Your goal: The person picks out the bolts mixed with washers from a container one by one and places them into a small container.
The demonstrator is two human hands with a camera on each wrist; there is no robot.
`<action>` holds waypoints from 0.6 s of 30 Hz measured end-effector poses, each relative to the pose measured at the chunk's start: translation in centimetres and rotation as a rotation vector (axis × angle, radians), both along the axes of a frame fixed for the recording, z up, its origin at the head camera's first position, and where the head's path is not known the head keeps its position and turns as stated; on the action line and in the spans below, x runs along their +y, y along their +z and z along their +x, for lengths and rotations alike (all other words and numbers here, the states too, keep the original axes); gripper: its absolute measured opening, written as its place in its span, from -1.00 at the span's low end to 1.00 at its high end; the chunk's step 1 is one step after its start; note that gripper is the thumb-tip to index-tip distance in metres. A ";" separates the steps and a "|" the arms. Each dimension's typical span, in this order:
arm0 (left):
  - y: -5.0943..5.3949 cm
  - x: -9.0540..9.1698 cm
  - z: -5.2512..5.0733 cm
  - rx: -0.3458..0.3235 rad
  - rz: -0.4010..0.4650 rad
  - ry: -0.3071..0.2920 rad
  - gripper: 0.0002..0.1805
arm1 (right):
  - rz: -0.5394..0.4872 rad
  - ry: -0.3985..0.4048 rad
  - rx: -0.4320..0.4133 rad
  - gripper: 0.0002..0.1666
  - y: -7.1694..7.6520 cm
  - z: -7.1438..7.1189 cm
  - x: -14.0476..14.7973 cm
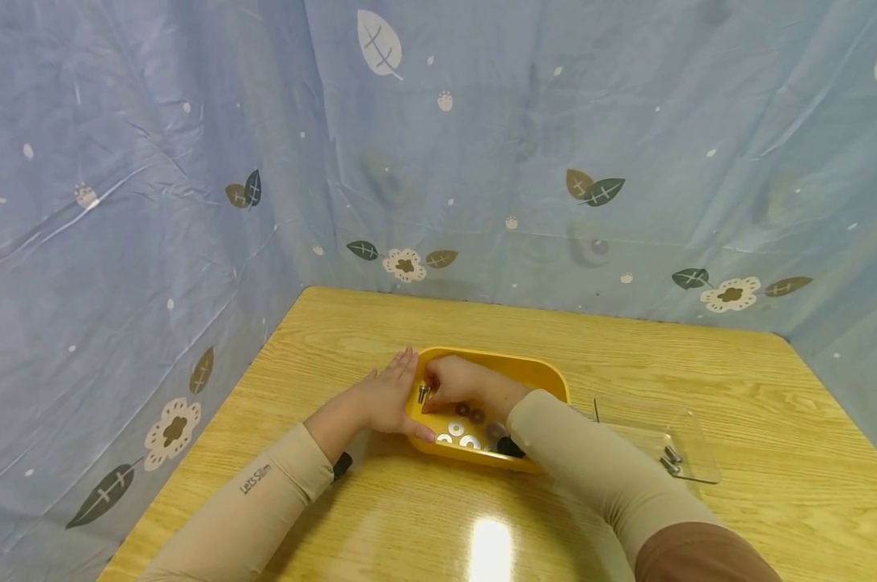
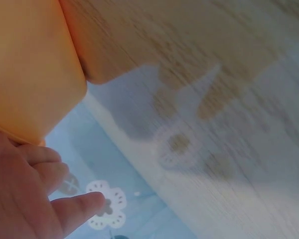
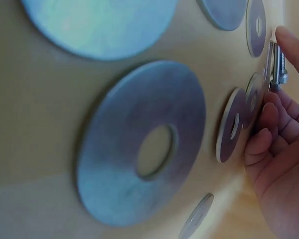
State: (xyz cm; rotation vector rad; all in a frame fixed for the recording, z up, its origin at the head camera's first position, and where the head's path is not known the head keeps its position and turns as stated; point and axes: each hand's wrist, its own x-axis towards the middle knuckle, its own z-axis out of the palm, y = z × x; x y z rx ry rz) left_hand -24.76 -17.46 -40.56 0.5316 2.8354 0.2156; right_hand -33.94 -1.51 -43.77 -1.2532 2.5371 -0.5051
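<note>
A yellow plastic bin [image 1: 507, 356] stands on the table, with flat metal washers [image 3: 144, 144] and small silver bolts [image 3: 276, 64] inside. My left hand [image 1: 389, 398] rests against its left end, fingers extended along the wall and thumb over the front rim. In the left wrist view, this hand [image 2: 25, 184] touches the bin's rim. My right hand [image 1: 456, 384] reaches inside to the left end. There its thumb and curled fingers pinch the bolts, one end at the thumb, the heads near the fingers. The right wrist view shows this hand [image 3: 284, 144] beside several washers.
A clear tray [image 1: 693, 428] with several bolts [image 1: 671, 459] lies right of the bin, partly behind the right sleeve. A black object [image 1: 511, 447] is in the bin's front right, mostly covered by the forearm. Patterned blue cloth [image 1: 482, 162] hangs behind and left of the wooden table [image 1: 380, 517].
</note>
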 end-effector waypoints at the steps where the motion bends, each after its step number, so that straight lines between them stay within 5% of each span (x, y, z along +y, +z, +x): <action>1: 0.0 0.0 0.0 0.001 0.001 0.002 0.45 | 0.011 -0.005 0.006 -0.55 0.0 0.0 -0.1; 10: -0.3 -0.1 -0.1 -0.001 0.004 0.010 0.44 | 0.023 0.008 0.043 -0.61 0.3 0.4 -0.1; 18: -0.1 0.0 -0.2 -0.006 -0.012 0.007 0.44 | -0.019 0.092 -0.023 -0.64 0.3 -0.4 0.6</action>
